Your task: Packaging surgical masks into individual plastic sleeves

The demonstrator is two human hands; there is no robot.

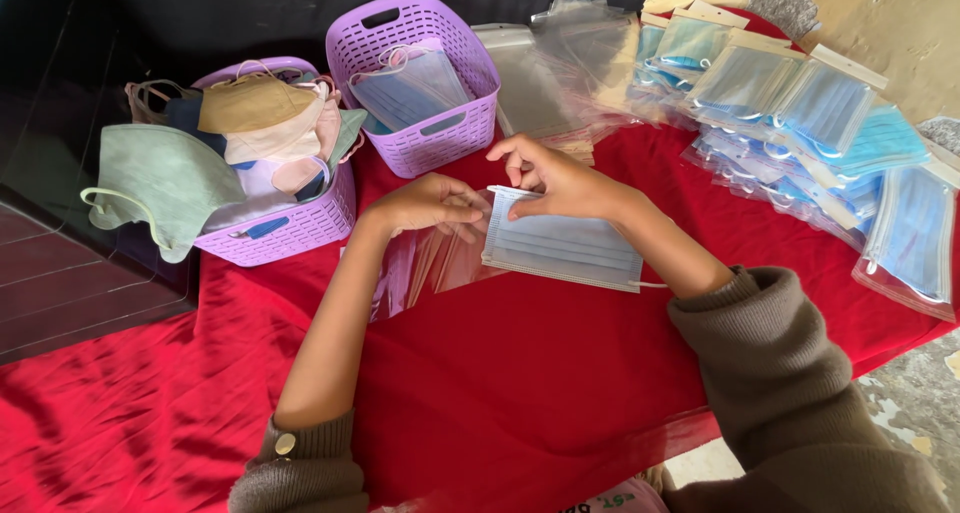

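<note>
Baskets (420, 73), two, sit at eleven o'clock. One mask (562, 250) lies under the right hand (555, 178), fingers clamped on its edge; left hand (432, 203) pinches one clear bag (425, 263).

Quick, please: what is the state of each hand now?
Left hand: closed on the clear plastic sleeve.
Right hand: pinching the pale blue face mask at its short edge.

Single head-worn cam, looking steeply down and forward from close range over the person's forearms onto the red cloth (520, 373), both hands mid-frame, baskets (420, 73) at the far edge, wall top right; no second view, so no overlap.
</note>
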